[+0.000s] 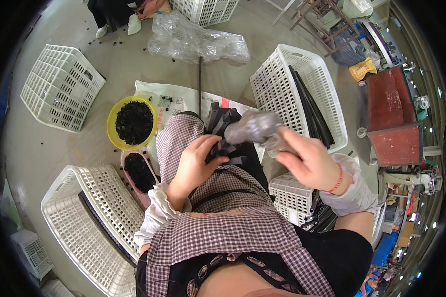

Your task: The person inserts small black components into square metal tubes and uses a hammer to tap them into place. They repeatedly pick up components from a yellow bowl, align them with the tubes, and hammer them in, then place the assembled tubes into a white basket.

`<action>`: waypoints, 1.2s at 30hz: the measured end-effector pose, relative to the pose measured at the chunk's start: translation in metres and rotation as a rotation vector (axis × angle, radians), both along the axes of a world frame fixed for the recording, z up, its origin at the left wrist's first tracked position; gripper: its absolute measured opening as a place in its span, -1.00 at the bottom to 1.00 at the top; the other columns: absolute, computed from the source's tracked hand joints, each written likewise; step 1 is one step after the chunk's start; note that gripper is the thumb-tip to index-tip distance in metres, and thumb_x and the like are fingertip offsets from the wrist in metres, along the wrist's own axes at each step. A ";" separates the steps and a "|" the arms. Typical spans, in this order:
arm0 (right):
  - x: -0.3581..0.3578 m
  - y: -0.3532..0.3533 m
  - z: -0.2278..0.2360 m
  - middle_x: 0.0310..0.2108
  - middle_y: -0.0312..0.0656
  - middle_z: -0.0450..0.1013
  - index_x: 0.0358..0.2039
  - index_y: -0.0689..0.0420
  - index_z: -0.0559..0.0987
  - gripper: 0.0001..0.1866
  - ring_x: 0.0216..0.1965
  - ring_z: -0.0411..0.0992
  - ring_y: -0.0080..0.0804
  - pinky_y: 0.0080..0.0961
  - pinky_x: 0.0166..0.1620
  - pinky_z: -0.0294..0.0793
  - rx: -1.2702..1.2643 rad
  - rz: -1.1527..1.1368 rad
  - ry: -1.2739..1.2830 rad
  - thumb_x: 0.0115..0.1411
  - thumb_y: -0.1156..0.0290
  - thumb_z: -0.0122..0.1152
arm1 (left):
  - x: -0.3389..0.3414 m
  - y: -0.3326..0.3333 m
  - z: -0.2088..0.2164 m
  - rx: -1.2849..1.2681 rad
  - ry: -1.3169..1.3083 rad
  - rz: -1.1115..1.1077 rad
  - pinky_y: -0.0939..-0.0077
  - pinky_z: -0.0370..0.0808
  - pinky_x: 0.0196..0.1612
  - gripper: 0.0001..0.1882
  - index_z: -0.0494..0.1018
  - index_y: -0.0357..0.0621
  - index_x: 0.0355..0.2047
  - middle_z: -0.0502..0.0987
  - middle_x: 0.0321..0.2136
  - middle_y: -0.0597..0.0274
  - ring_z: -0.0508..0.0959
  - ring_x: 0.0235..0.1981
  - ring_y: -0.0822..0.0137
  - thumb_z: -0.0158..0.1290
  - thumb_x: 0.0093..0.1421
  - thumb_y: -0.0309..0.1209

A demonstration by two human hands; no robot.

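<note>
In my lap lies a bundle of short black strips (214, 118), several of them sticking up toward the far side. My left hand (195, 166) is curled round their near ends, fingers and thumb closed on them. To the right, my right hand (306, 159) grips a shiny grey thing (255, 127) that looks wrapped in clear plastic. Motion smears it, so its kind does not show. Its far end is over or against the strips; whether they touch I cannot tell. A checked apron (233, 231) covers my lap and front.
Left of my knee stand a yellow bowl (111, 140) and a pink tub (147, 202), both holding small black pieces. White crates flank me: one (338, 111) with long black strips at right, another (64, 198) at left. Crumpled clear plastic (193, 39) lies ahead.
</note>
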State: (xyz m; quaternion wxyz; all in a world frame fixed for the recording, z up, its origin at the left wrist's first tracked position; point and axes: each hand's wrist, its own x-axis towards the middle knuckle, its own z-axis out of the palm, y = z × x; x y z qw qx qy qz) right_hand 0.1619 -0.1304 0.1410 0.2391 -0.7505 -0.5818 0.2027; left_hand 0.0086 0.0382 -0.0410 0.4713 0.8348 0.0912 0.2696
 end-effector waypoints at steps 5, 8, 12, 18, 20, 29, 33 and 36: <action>0.026 -0.024 -0.011 -0.48 -0.27 0.41 0.12 0.31 0.31 -0.53 -0.56 0.34 -0.67 -0.66 -0.47 0.36 0.120 -0.327 0.319 0.28 0.35 0.11 | 0.012 0.024 -0.013 -0.054 -0.160 -0.003 0.13 0.16 0.23 0.37 -0.09 -0.40 0.26 0.01 0.25 -0.23 0.14 0.24 -0.09 0.43 -0.39 0.09; 0.040 -0.033 -0.054 -0.50 -0.35 0.38 0.13 0.26 0.31 -0.54 -0.62 0.26 -0.74 -0.72 -0.52 0.28 0.125 -0.518 0.556 0.29 0.33 0.10 | 0.044 0.044 -0.029 -0.302 -0.224 -0.289 0.19 -0.14 0.35 0.55 -0.36 -0.41 0.30 -0.08 0.29 -0.21 -0.05 0.34 0.04 0.43 -0.43 0.13; 0.075 -0.054 -0.153 -0.49 -0.31 0.40 0.15 0.22 0.30 -0.51 -0.60 0.31 -0.62 -0.63 -0.50 0.34 -0.025 -0.655 0.564 0.21 0.43 0.10 | 0.049 0.036 -0.014 -0.326 -0.102 -0.495 0.15 0.01 0.30 0.59 -0.36 -0.27 0.33 0.06 0.20 -0.13 0.10 0.27 0.03 0.48 -0.49 0.09; 0.111 -0.087 -0.305 -0.43 -0.04 0.50 0.08 0.24 0.34 -0.46 -0.50 0.49 -0.31 -0.39 -0.37 0.46 -0.362 -0.722 0.453 0.09 0.35 0.20 | 0.034 -0.022 -0.025 -0.298 -0.090 -0.119 0.43 0.40 -0.06 0.03 -0.02 -0.24 0.19 0.29 -0.02 0.00 0.38 -0.08 0.28 0.40 -0.23 -0.57; 0.113 -0.087 -0.331 -0.39 0.04 0.51 0.07 0.22 0.36 -0.45 -0.44 0.52 -0.23 -0.37 -0.33 0.48 -0.413 -0.754 0.555 0.06 0.33 0.21 | 0.044 -0.017 -0.031 -0.206 -0.138 -0.031 0.53 0.44 -0.25 -0.24 0.14 -0.24 0.07 0.41 -0.17 0.07 0.46 -0.29 0.38 0.24 -0.15 -0.68; 0.140 -0.060 -0.427 -0.32 0.16 0.49 -0.11 0.13 0.46 -0.64 -0.21 0.44 0.16 -0.07 -0.14 0.43 -0.477 -0.570 0.205 0.08 0.28 0.10 | 0.084 0.047 -0.012 -0.351 -0.035 -0.185 0.52 0.46 -0.33 -0.63 0.43 -0.19 -0.26 0.53 -0.39 0.17 0.54 -0.45 0.33 0.20 -0.14 -0.66; 0.188 -0.040 -0.458 -0.30 0.12 0.50 -0.21 0.19 0.53 -0.60 -0.21 0.45 0.12 -0.08 -0.14 0.44 -0.368 -0.360 0.010 0.04 0.15 0.16 | 0.082 0.086 -0.029 -0.485 -0.010 -0.103 0.52 0.48 -0.30 -0.56 0.42 -0.21 -0.23 0.55 -0.38 0.15 0.55 -0.40 0.34 0.25 -0.18 -0.67; 0.249 0.036 -0.445 -0.29 0.08 0.52 -0.24 0.21 0.55 -0.60 -0.22 0.48 0.07 -0.15 -0.15 0.46 -0.266 -0.489 0.144 0.04 0.14 0.19 | 0.075 0.123 -0.042 -0.596 -0.010 0.057 0.52 0.47 -0.27 -0.52 0.37 -0.20 -0.21 0.54 -0.38 0.17 0.53 -0.39 0.36 0.24 -0.18 -0.71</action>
